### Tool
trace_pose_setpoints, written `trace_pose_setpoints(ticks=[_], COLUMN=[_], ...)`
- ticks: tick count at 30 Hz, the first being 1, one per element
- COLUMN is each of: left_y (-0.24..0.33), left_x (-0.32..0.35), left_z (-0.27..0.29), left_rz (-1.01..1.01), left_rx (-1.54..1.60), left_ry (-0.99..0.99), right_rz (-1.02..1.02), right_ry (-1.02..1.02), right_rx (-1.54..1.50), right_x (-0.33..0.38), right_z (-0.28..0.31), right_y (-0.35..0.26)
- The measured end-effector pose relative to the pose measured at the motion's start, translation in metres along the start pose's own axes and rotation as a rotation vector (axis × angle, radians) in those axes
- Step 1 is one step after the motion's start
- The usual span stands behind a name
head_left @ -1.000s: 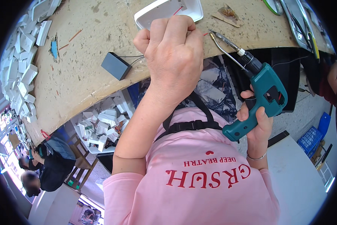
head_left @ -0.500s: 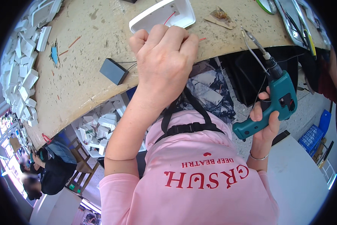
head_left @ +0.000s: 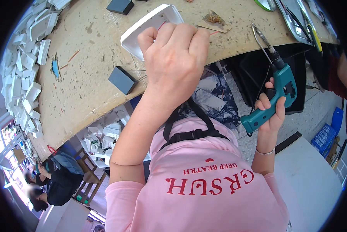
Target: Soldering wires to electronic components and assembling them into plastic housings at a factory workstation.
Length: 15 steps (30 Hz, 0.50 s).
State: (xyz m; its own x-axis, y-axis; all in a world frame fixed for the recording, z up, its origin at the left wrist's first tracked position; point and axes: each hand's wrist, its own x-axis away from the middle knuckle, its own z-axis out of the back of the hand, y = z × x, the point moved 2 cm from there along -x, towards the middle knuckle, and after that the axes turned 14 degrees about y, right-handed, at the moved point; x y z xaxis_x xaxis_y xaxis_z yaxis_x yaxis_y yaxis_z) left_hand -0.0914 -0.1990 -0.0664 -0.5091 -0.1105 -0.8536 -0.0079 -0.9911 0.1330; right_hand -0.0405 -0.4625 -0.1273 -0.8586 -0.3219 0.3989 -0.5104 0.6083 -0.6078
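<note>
My left hand (head_left: 176, 62) is closed, knuckles up, over the table's near edge; its fingertips and whatever they grip are hidden. Just beyond it lies a white plastic housing (head_left: 133, 33), open side up, with a thin red wire (head_left: 161, 26) running from inside toward my fingers. A dark grey block (head_left: 122, 80) sits left of the hand, its thin leads passing under my wrist. At the right, my right hand (head_left: 272, 106) wraps around the handle of a teal soldering gun (head_left: 284, 83). Its metal tip and bent feed tube point up toward the table edge, apart from the housing.
Beyond my hand, a brown lump of rosin (head_left: 216, 19) rests on a scrap. White plastic parts (head_left: 26, 62) are heaped along the left; more fill a bin (head_left: 104, 139) below. A metal tray (head_left: 293, 21) with tools stands far right. Another person (head_left: 61, 181) sits lower left.
The view has shifted slightly. The soldering gun has risen a little toward the table edge. My left hand lies a bit farther right over the housing, still closed.
</note>
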Motion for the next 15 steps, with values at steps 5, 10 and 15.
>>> trace_pose_setpoints(ticks=[5, 10, 15], left_y=[0.001, 0.002, 0.003], left_x=[-0.005, -0.01, -0.016], left_z=[-0.011, -0.016, -0.018], left_rz=[0.015, 0.013, -0.032], left_rx=[-0.13, -0.211, -0.204], left_ry=[-0.077, -0.15, -0.174], right_rz=[0.039, 0.032, 0.02], right_ry=[0.007, -0.032, -0.058], right_rx=[0.048, 0.05, 0.042], right_x=[-0.003, -0.005, -0.006], right_z=[0.002, 0.002, 0.002], right_y=[0.001, -0.002, -0.003])
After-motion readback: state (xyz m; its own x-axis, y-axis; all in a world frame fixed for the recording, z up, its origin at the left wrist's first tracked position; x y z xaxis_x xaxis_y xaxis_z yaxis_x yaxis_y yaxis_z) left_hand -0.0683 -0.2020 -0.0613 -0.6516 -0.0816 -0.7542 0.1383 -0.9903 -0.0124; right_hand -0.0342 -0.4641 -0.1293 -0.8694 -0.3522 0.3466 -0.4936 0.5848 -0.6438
